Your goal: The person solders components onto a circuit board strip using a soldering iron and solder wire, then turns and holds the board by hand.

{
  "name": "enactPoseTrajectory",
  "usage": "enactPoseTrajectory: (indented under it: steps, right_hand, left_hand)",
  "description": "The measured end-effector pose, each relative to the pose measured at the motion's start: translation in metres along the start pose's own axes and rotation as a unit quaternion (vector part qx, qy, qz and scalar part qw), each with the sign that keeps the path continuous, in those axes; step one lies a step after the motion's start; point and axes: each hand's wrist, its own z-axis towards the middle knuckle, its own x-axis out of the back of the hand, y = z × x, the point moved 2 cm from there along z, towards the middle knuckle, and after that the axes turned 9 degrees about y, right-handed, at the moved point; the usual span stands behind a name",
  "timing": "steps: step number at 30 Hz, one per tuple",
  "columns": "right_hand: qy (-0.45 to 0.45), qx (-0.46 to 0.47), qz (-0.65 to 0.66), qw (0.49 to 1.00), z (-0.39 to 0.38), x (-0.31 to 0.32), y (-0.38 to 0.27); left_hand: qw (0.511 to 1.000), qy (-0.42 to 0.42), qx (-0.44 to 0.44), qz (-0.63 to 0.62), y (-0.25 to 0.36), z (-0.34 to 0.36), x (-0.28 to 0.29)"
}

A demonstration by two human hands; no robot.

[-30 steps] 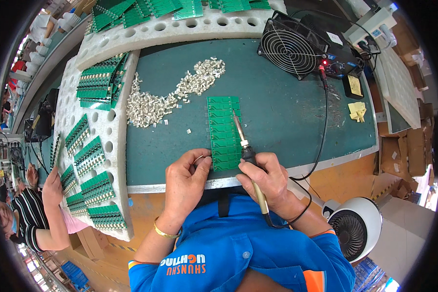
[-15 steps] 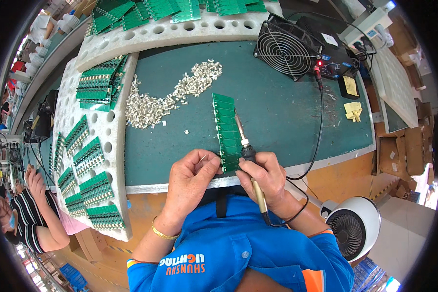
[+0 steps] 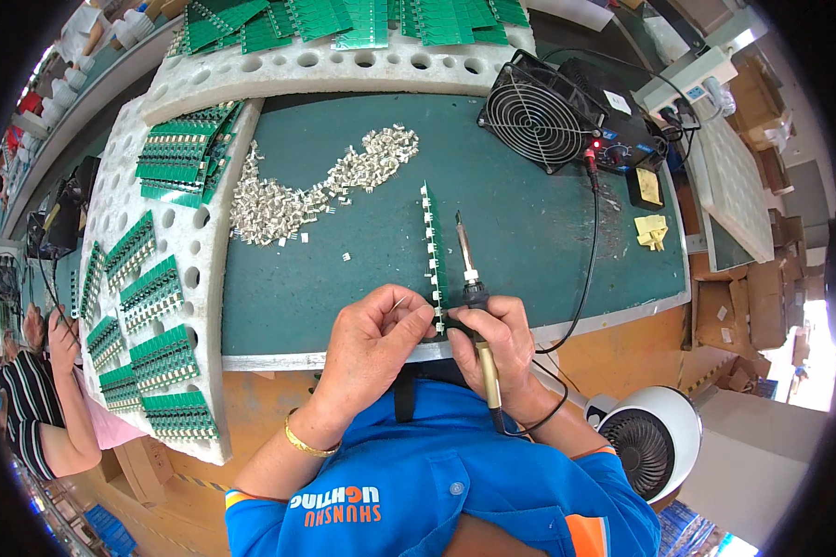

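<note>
Left hand (image 3: 372,336) pinches the thin green circuit board (image 3: 439,265), likely light, stiff, best edge-held; right hand (image 3: 499,342) grips the black-and-tan soldering iron (image 3: 475,293).

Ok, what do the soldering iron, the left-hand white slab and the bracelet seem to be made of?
Soldering iron: bare metal barrel, judging by its glint; smooth olive-tan handle, perhaps plastic. White slab: probably foam, from its matte, slightly rough surface and thick edge. Bracelet: gold-coloured metal by its sheen, though whether solid or plated can't be told.
</note>
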Motion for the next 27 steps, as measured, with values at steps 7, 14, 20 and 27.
enactPoseTrajectory:
  steps: [7, 14, 20, 27]
  right_hand:
    - [-0.006, -0.001, 0.006, 1.0, 0.002, -0.002, 0.0]
    - [-0.023, -0.008, -0.015, 1.0, -0.004, 0.006, 0.003]
    - [0.022, 0.019, 0.05, 0.998, 0.0, 0.02, 0.003]
    - [0.163, 0.046, -0.191, 0.967, 0.05, 0.117, 0.058]
  left_hand:
    - [0.999, -0.003, 0.024, 0.044, 0.0, -0.005, 0.006]
    - [0.99, 0.02, 0.004, 0.136, -0.002, -0.004, 0.006]
    - [0.995, 0.038, 0.018, 0.094, -0.016, -0.01, 0.014]
    - [0.997, 0.04, 0.054, 0.025, -0.02, -0.008, 0.016]
